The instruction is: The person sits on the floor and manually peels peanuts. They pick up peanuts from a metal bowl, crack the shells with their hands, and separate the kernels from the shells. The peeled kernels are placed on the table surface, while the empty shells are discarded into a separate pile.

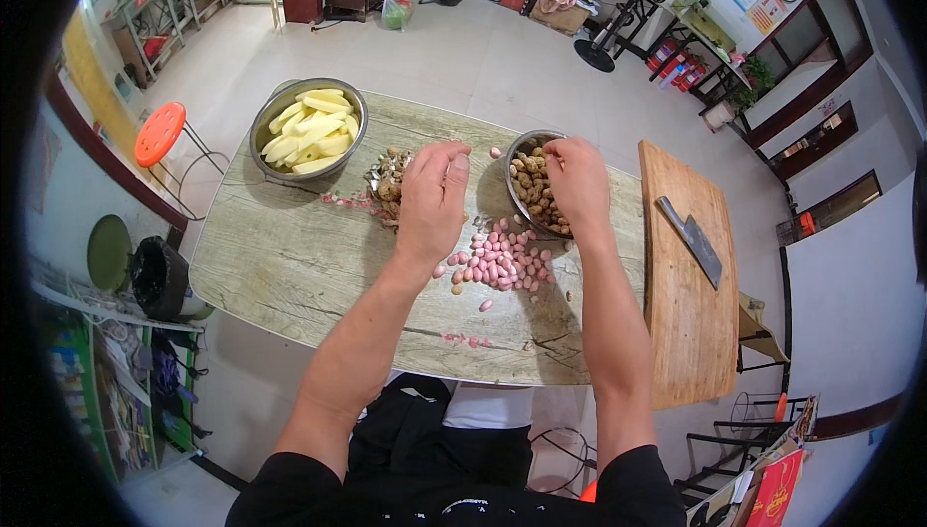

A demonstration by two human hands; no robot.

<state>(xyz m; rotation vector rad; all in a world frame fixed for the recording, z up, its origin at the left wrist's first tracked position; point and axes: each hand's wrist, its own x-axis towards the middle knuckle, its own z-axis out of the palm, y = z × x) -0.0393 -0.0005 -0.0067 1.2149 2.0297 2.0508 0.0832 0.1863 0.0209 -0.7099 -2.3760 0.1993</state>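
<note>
A steel bowl of unshelled peanuts stands on a wood-patterned table. Over its right side is my right hand, thumb and fingertips drawn together; whether a peanut is between them is hidden. My left hand hovers by a heap of peanut shells, its fingers curled and its palm side out of sight. Between my forearms lies a loose pile of shelled pink peanut kernels. One kernel rests apart, nearer me. Shreds of pink skin lie close to the table's front edge.
A metal bowl of peeled, cut potato-like pieces is at the far left. On the right, a cleaver lies on a thick wooden board. An orange stool and a black-lined bin stand left of the table.
</note>
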